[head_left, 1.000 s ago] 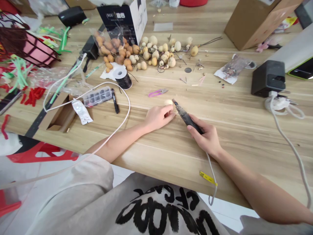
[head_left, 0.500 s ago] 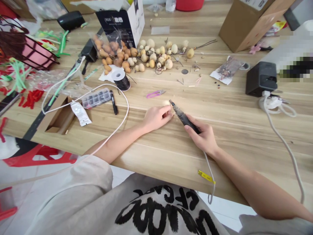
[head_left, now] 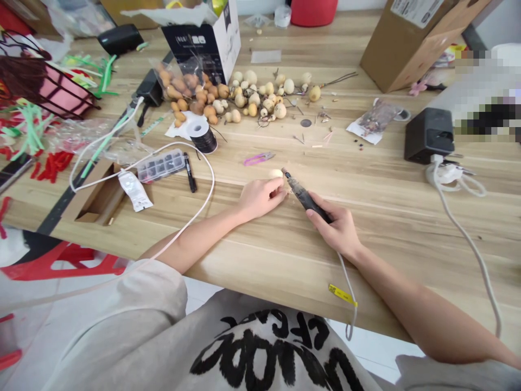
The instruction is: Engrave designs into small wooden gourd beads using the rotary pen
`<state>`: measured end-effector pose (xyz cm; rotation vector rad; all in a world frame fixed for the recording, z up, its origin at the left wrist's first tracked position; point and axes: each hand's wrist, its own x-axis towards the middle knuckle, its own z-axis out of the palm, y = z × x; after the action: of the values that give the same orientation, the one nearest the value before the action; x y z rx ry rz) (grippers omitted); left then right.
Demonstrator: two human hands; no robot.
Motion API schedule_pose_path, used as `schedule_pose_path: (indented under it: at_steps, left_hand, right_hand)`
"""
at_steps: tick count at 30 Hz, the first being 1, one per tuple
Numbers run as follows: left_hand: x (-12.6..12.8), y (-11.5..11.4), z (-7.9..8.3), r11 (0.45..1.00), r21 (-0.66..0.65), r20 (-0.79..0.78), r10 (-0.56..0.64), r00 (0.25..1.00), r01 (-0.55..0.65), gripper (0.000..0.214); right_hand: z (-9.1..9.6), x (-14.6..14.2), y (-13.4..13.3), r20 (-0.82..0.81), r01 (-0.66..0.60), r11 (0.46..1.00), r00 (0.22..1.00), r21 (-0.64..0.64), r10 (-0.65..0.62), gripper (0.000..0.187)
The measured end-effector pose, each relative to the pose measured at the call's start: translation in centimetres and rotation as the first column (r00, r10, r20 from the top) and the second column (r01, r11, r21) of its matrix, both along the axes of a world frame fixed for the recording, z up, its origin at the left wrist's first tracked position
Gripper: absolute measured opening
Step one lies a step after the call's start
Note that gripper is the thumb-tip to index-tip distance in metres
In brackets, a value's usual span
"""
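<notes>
In the head view my left hand rests on the table, its fingers closed around a small pale gourd that they partly hide. A dark corded rotary tool is wrapped in my right hand, slanting up and left. Its tip is right beside the gourd; whether they touch I cannot tell. From the tool's rear a grey cord with a yellow tag runs down past the table edge. Pale crumbs lie near the fingertips. Just beyond my left hand are purple thread snips.
Farther back lie pale small gourds and a bag of brown ones. At left are a spool of black cord, a compartment box, a black marker and a looping white cable. A black power unit stands right.
Both hands keep nearly the same place, the tool tip still close to the gourd. The camera view has shifted slightly.
</notes>
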<state>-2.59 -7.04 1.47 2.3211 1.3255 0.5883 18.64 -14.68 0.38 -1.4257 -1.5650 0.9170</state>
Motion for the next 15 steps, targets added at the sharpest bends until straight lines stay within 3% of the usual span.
schedule_pose_path:
  at_steps: [15]
  left_hand:
    - [-0.11, -0.03, 0.01, 1.0, -0.01, -0.009, -0.002, 1.0, 0.002, 0.03]
  right_hand:
    - [0.07, -0.04, -0.03, -0.004, -0.025, 0.999, 1.0, 0.028, 0.025, 0.05]
